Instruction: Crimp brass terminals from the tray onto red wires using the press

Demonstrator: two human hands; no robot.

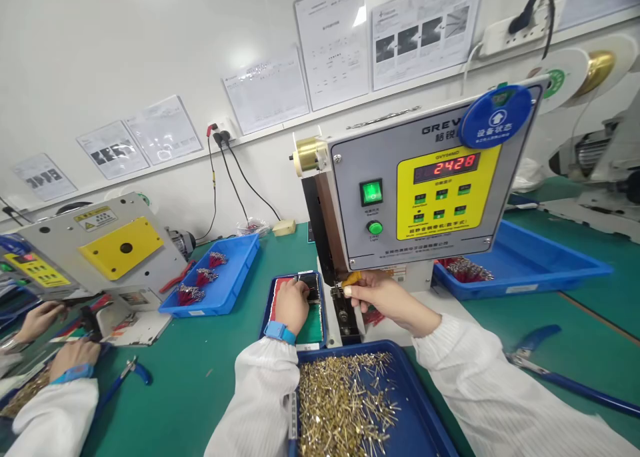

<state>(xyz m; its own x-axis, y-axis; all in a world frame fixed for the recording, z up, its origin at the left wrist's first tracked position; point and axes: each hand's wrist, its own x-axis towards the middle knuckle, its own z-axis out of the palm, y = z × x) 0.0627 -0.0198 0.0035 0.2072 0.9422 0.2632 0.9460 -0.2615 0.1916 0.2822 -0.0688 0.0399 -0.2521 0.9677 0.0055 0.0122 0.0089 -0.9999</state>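
Grey machine (pixel 383 177) is standing on the green bench (pixel 220 370) ahead of the person, its yellow panel (pixel 450 207) displaying 2428 in red digits. Right hand (pixel 383 297) is resting at the narrow dark metal fixture (pixel 344 320) below the machine's front, its wrist lying nearly level and its fingers pointing left. Thumb and index finger are drawing together towards their tips, though I cannot tell whether they are grasping anything, since whatever may lie between is too small to make out. That forearm, in a white sleeve (pixel 490 377), is slanting in from the lower right. Left hand (pixel 293 303) is hanging over a small blue tray (pixel 267 307), palm down, knuckles up, its fingers bending towards the black part of contents (pixel 311 327) that are showing red, black and green. Its fingertips are partly hiding, so I cannot tell whether they are clutching something or are released. A blue wristband (pixel 280 331) is circling that wrist, and the forearm is rising from the bottom edge. Between the two forearms, a larger blue tray (pixel 425 410) is holding many slender gold-coloured metal pieces (pixel 335 397). Another person's hands (pixel 75 358) are working at far left.
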